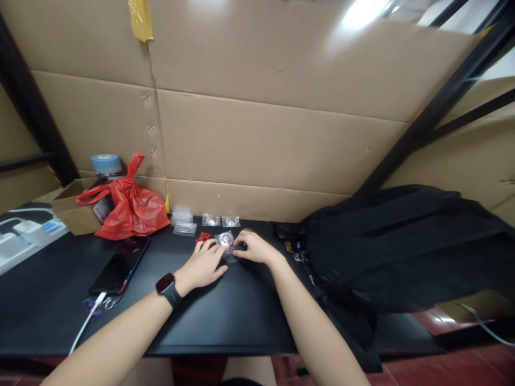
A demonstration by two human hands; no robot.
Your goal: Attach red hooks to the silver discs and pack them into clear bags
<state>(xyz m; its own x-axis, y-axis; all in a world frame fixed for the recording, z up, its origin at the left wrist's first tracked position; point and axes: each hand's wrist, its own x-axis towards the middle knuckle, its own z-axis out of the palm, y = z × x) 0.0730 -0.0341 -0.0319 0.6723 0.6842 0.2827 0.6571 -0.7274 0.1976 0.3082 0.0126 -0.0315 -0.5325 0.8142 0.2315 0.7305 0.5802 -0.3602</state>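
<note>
Both my hands meet over a small clear plastic packet (226, 239) with a silver and red round piece inside, lying on the black table (225, 316). My left hand (203, 265), with a dark watch on the wrist, has its fingers curled against the packet's left side. My right hand (254, 247) pinches the packet's right edge. A few small red pieces (203, 236) lie just left of the packet. Two more filled packets (220, 220) sit behind it, near the cardboard wall.
A red plastic bag (131, 206) and a cardboard box (76, 212) stand at the back left, with a roll of blue tape (105, 163) behind. A dark phone (120, 265) with a white cable lies left. Clear packets (183, 221) are stacked nearby. A black backpack (402, 246) fills the right.
</note>
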